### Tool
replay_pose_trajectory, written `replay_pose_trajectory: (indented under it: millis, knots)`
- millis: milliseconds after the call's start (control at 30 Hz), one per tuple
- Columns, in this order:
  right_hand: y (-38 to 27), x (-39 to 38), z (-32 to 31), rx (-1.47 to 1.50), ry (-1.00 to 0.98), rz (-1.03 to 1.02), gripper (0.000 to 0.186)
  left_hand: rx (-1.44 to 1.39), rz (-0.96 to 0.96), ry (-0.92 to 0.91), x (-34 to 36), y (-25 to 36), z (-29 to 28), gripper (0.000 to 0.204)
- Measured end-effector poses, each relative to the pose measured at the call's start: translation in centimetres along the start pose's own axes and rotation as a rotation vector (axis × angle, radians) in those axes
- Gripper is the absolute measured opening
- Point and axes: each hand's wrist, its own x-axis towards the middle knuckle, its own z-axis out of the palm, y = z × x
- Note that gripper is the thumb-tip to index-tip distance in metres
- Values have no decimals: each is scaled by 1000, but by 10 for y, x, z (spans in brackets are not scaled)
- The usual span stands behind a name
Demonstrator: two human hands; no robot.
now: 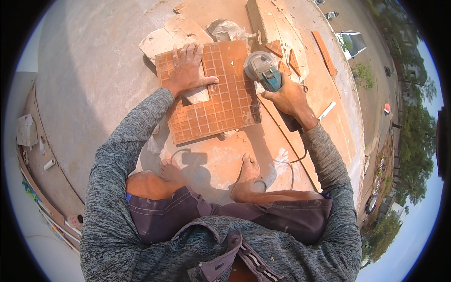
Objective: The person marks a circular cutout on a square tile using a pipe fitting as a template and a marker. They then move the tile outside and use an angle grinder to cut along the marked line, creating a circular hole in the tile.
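Observation:
A square terracotta tile, its gridded underside facing up, lies tilted across a pale stone slab. An opening has been cut in it, and pale material shows through. My left hand presses on the tile beside that opening, fingers spread and thumb stretched over the grid. At the tile's right edge, my right hand is wrapped around the body of a teal angle grinder. The grinder's round guard sits close against the tile; its disc is mostly hidden, so I cannot tell whether it touches.
Triangular tile offcuts and a long tile strip lie to the right. A crumpled plastic bag is beyond the tile. The grinder's cord loops near my bare feet. The roof edge drops off at right.

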Motion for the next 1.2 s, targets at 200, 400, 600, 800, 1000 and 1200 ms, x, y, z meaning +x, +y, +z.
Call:
replay_pose_trajectory:
  millis: [200,400,600,800,1000,1200]
  knots:
    - [-5,1,0,-2,-13,-1,69,18,3,6,-1,-1,1,135]
    - [-4,0,3,-3,9,-1,67,18,-14,-25,1,2,-2,135]
    - [-6,2,4,-17,-10,-14,67,19,-14,-20,-1,1,-3,135]
    - [-5,3,6,-14,-7,-14,66,22,-9,-32,0,1,-3,134]
    - [-8,2,6,-17,-12,-4,67,9,5,11,0,0,0,134]
    - [-11,2,7,-12,-14,-23,70,34,5,24,-3,-2,2,134]
